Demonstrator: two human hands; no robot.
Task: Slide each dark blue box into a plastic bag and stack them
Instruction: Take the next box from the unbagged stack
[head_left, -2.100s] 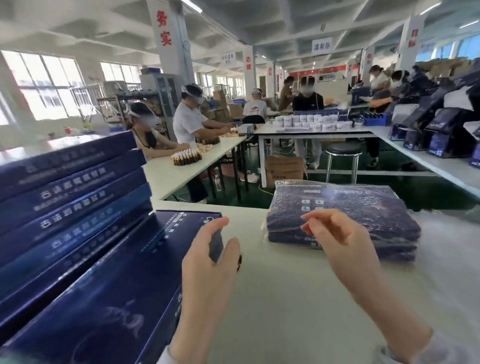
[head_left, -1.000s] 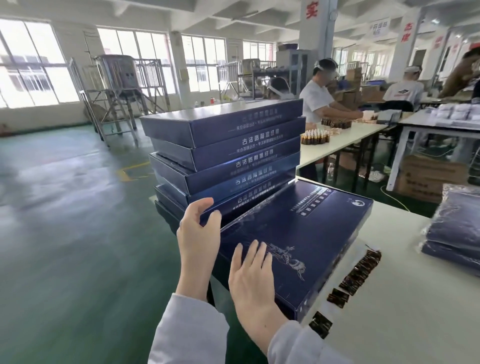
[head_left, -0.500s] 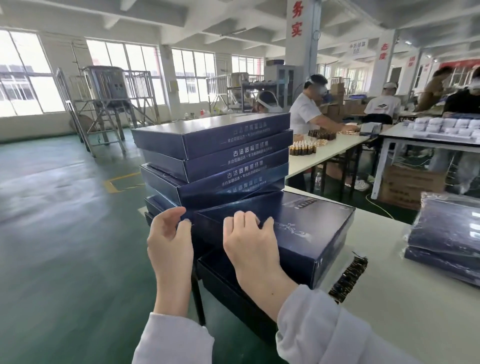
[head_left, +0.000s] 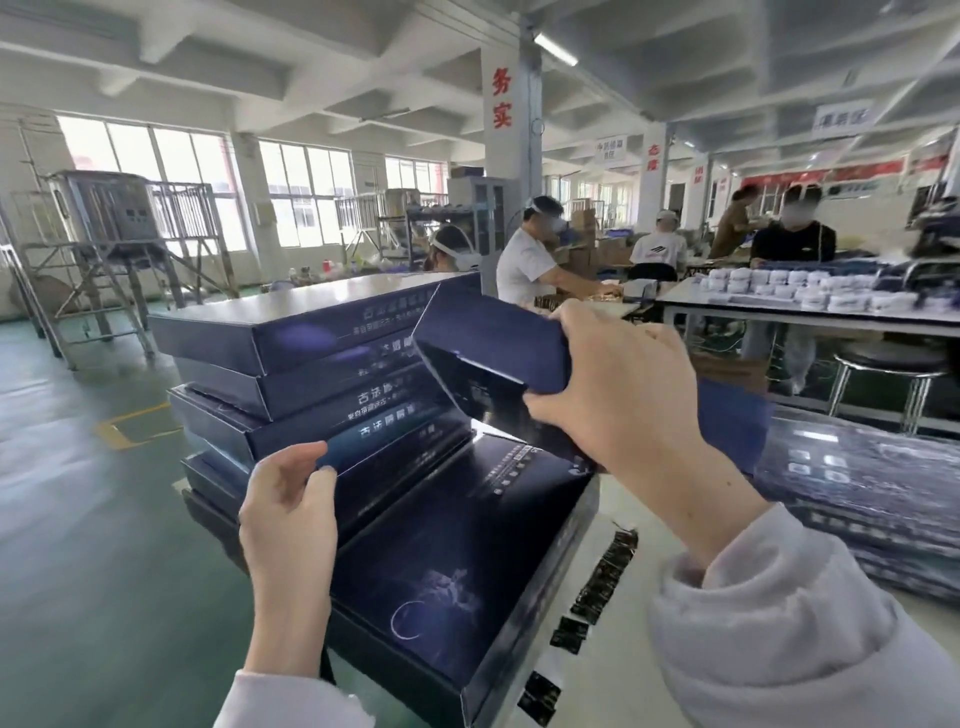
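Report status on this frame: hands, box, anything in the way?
Left hand grips lower corner, right hand grips raised end. Dark blue box lifted, tilted, unbagged. Second box lies beneath; bagged stack at right.

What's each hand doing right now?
Left hand: closed, pinching the lifted dark blue box at its near edge.
Right hand: closed around that box's far end.

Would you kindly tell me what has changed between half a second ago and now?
Both hands have lifted the top dark blue box off the box beneath and tilted it. The left hand grips its lower corner and the right hand its raised end. The stack of boxes, the bagged stack and the sachets stayed put.
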